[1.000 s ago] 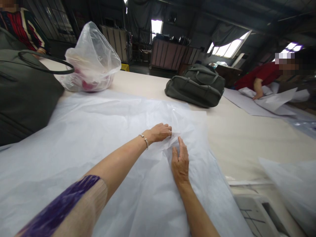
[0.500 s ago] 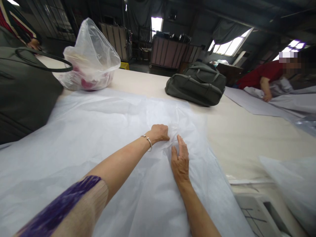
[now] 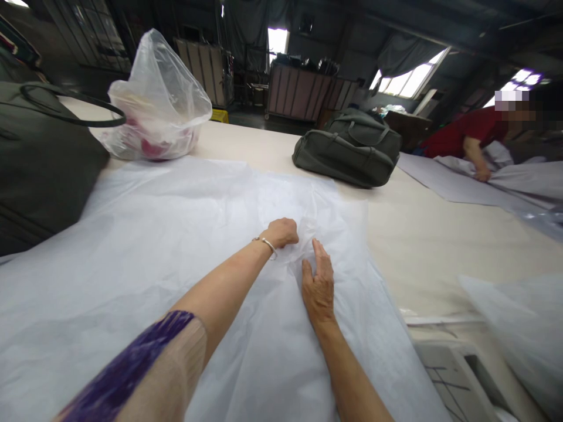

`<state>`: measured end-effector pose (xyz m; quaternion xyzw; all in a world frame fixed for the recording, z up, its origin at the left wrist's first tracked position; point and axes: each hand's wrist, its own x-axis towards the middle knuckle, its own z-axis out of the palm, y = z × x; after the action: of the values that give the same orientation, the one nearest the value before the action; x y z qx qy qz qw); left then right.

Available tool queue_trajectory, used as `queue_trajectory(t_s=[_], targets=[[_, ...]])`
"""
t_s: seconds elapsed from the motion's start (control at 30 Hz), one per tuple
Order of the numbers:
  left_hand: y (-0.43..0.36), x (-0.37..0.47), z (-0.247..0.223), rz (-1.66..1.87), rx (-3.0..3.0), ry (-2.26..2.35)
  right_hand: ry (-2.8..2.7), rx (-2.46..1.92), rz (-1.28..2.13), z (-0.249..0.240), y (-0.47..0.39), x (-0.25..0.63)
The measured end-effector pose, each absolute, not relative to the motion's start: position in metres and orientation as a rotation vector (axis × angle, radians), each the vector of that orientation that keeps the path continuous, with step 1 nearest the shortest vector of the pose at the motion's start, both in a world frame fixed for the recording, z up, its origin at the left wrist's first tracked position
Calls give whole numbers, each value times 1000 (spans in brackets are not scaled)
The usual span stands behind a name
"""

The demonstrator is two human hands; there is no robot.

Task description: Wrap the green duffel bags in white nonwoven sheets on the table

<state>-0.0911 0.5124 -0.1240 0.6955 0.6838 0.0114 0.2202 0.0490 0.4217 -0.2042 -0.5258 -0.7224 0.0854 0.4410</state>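
Note:
Thin white sheeting point(image 3: 167, 234) with soft creases covers most of the near table. My left hand point(image 3: 284, 232), with a silver bracelet at the wrist, is curled closed over it; its fingertips are turned away, and whatever they pinch is too small to make out. Just to the right, my right hand point(image 3: 319, 287) rests on the same sheeting, thumb apart from the stretched fingers. Between the two hands lies a small bunched, see-through fold of the material.
A grey-green bag point(image 3: 349, 149) stands behind the sheeting, another point(image 3: 39, 170) at the left, near a clear plastic bag point(image 3: 158, 111). A person in red point(image 3: 479, 132) handles pale fabric at the right. White plastic point(image 3: 523, 322) lies lower right.
My left forearm has shifted a little to the right, while its hand has moved slightly up and left. The person at the right has moved a hand along the fabric.

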Motion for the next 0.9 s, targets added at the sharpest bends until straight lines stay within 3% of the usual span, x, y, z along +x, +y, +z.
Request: queue_trajectory(t_s=[0.33, 0.6, 0.9], targets=[[482, -125, -105, 300, 1940, 2074, -1937, -1331, 209, -202, 419, 45], [469, -108, -89, 421, 1970, 2085, -2070, -1507, 770, -165, 463, 59], [481, -106, -111, 583, 1785, 2002, -2484, -1406, 232, -187, 484, 43]])
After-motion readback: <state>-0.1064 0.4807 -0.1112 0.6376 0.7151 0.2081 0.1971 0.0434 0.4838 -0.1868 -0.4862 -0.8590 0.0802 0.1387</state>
